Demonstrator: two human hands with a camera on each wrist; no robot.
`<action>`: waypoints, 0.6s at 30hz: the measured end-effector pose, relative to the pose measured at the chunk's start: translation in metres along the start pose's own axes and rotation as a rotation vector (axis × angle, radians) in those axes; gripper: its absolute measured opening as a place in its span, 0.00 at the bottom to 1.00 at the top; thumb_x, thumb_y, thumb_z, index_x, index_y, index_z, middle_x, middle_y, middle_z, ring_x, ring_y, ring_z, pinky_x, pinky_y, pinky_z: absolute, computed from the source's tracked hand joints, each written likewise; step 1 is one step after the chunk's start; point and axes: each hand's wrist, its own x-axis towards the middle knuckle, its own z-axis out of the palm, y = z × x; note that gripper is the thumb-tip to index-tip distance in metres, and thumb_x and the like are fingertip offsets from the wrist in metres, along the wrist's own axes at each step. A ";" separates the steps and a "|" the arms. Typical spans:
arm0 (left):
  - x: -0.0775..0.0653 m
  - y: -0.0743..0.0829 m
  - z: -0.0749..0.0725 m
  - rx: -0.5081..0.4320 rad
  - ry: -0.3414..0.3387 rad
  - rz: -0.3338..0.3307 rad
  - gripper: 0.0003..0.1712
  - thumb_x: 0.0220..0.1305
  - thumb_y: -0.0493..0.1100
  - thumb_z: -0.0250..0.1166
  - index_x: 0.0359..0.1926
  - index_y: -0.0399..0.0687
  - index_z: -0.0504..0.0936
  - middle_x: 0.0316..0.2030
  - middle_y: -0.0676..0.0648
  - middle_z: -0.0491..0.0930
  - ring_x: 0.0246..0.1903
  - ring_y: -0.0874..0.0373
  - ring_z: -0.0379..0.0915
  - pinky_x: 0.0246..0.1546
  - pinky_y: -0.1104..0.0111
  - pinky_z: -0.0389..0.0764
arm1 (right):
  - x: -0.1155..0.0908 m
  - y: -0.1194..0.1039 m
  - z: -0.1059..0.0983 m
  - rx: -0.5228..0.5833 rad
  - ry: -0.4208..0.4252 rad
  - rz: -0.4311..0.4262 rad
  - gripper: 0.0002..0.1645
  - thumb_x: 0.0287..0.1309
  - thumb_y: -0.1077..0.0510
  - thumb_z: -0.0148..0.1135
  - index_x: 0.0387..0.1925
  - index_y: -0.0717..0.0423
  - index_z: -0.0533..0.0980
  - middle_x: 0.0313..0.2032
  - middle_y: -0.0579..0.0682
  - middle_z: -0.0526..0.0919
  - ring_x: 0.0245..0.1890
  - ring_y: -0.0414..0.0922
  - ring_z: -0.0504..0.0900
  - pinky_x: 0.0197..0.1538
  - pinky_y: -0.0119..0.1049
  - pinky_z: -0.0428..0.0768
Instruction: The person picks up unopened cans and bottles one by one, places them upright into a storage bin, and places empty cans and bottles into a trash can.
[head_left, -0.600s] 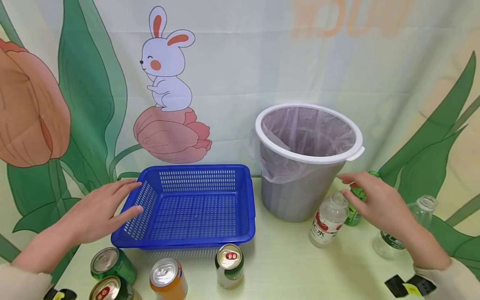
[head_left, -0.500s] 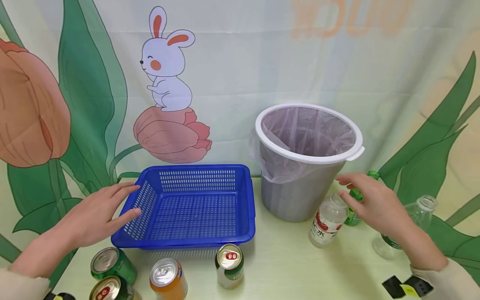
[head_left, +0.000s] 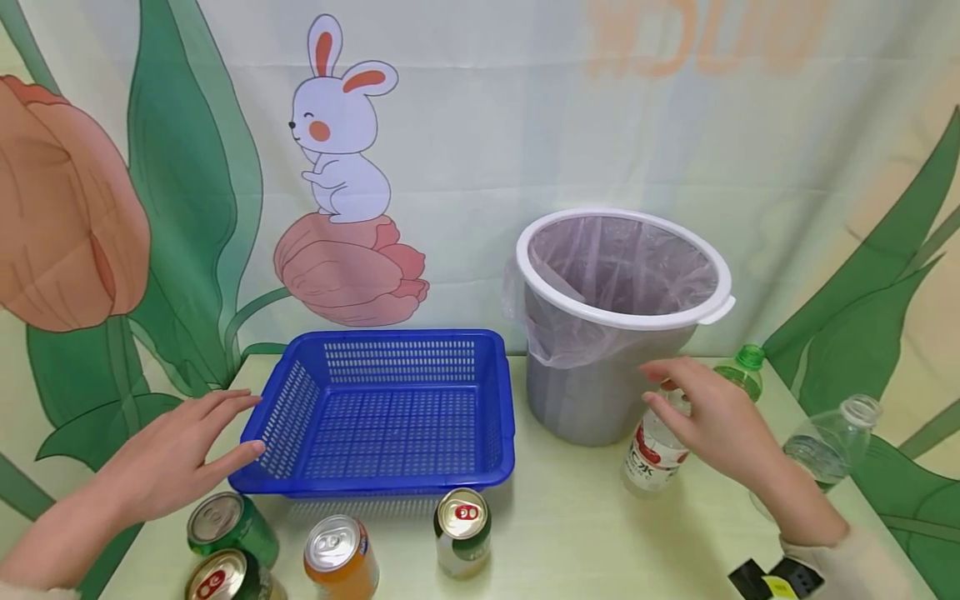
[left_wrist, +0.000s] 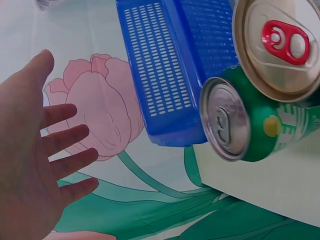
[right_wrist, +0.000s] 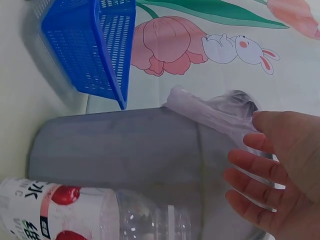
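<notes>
So, this looks like the reach: the right hand (head_left: 716, 421), fingers loosely bent and holding nothing, hovers by the neck of the cherry-label bottle (head_left: 651, 465), which stands upright on the table (head_left: 555, 533) just beside the grey bin (head_left: 562, 400). The left hand (head_left: 165, 458), empty, fingers spread, hangs near the blue basket (head_left: 375, 486). The next move probably calls for curling the right fingers round that neck.
</notes>
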 end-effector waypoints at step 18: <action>-0.028 -0.014 0.010 -0.036 0.030 -0.056 0.34 0.62 0.63 0.53 0.59 0.44 0.69 0.57 0.38 0.69 0.54 0.37 0.66 0.46 0.41 0.69 | 0.001 -0.003 0.036 0.088 0.068 -0.013 0.16 0.51 0.64 0.65 0.44 0.58 0.76 0.37 0.48 0.81 0.31 0.38 0.80 0.29 0.31 0.78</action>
